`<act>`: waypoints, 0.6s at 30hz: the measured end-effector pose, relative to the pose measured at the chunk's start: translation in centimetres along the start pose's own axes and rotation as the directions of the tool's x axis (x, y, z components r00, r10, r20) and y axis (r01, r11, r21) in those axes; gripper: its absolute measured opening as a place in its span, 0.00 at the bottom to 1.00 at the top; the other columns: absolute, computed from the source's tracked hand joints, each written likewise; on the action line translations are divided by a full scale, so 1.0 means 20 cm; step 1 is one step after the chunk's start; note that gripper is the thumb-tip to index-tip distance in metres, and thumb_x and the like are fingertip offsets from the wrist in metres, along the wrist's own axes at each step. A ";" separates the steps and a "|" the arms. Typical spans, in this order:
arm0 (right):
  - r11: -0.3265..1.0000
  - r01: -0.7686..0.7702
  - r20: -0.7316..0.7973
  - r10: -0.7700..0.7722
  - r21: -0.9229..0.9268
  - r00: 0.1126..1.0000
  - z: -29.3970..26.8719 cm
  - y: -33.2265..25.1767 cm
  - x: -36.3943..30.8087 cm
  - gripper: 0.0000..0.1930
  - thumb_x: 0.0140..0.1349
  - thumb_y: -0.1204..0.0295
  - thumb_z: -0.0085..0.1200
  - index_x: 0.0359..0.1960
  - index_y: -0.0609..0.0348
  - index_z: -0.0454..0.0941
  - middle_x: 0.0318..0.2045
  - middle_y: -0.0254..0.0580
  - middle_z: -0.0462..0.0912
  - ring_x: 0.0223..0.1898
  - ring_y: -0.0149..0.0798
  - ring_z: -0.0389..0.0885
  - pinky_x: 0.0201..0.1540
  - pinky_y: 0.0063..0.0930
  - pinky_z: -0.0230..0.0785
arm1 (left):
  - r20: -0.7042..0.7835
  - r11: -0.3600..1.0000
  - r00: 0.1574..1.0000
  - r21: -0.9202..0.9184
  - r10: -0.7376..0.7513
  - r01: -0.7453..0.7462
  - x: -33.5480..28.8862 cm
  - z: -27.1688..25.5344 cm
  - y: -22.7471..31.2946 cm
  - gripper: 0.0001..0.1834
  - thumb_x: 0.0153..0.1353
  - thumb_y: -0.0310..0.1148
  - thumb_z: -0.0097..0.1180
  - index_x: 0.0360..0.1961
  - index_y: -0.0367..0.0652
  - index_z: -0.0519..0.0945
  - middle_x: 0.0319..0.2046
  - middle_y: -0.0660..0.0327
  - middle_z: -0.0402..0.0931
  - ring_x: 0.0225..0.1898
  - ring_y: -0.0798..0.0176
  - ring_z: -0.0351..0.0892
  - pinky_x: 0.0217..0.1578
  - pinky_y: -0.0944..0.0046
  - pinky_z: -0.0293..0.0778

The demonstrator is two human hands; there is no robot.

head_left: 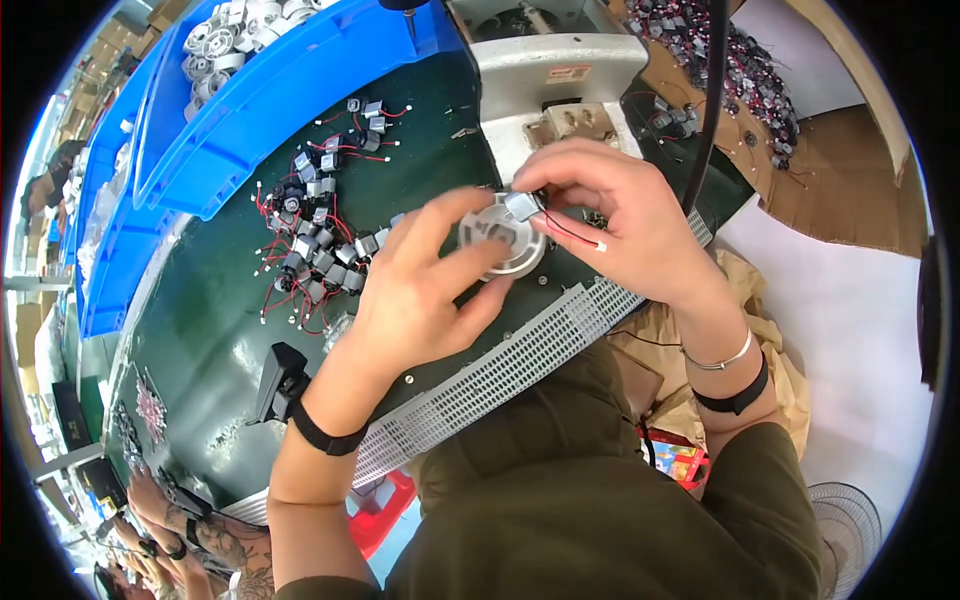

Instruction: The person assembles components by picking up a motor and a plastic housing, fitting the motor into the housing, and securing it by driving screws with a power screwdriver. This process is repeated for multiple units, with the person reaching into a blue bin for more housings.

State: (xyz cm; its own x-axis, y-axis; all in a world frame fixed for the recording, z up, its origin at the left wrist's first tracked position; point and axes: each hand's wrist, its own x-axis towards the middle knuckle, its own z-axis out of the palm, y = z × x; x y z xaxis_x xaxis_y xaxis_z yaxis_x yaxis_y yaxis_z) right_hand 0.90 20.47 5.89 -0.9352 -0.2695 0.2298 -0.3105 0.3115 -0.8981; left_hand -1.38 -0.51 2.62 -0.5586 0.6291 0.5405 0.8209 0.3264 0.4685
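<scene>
Dark green bench [215, 300]; hands [420, 290] pinch round white plastic disc [503, 240].

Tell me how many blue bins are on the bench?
3 blue bins show. The biggest sits at the top, holding grey round parts. A second lies just left of it. A third is further left, near the edge. More may be hidden beyond the rim.

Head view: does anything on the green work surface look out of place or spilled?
Nothing looks damaged or spilled. The small motors with red wires lie in a loose, tangled heap on the green work surface, not sorted. The left hand and right hand hold a white round part together.
</scene>
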 end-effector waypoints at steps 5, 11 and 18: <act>0.956 0.131 0.091 -0.111 -0.264 0.990 -0.01 -0.03 0.04 0.14 0.53 0.83 0.58 0.43 0.65 0.76 0.42 0.41 0.77 0.41 0.32 0.76 0.44 0.23 0.72 | -0.071 0.991 0.990 -0.067 -0.120 0.116 -0.02 0.05 -0.05 0.33 0.38 0.34 0.70 0.49 0.40 0.72 0.46 0.54 0.72 0.47 0.48 0.73 0.49 0.54 0.68; 0.991 -0.024 -0.048 0.018 -0.135 0.999 0.01 -0.05 0.00 0.13 0.48 0.80 0.62 0.38 0.63 0.77 0.34 0.37 0.77 0.35 0.30 0.75 0.37 0.22 0.68 | -0.133 0.965 0.977 -0.226 -0.168 0.135 0.00 0.04 -0.02 0.33 0.38 0.31 0.72 0.48 0.35 0.71 0.47 0.48 0.73 0.51 0.49 0.73 0.51 0.57 0.68; 0.878 0.127 0.083 -0.100 -0.461 0.992 0.07 -0.04 0.02 0.13 0.46 0.77 0.64 0.34 0.60 0.76 0.30 0.38 0.77 0.33 0.38 0.75 0.37 0.28 0.68 | -0.203 0.984 0.972 -0.156 -0.117 0.086 -0.05 0.14 -0.05 0.35 0.40 0.34 0.72 0.49 0.36 0.68 0.42 0.51 0.73 0.44 0.46 0.74 0.43 0.57 0.72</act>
State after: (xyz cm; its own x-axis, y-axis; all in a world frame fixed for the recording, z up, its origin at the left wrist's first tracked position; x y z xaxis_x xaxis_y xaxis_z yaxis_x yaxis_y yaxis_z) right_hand 1.02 18.93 6.17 -0.8821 -0.3738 0.2866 -0.4701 0.6597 -0.5864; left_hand -1.32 0.52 -0.47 -0.6634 0.4304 0.6121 0.7412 0.2657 0.6165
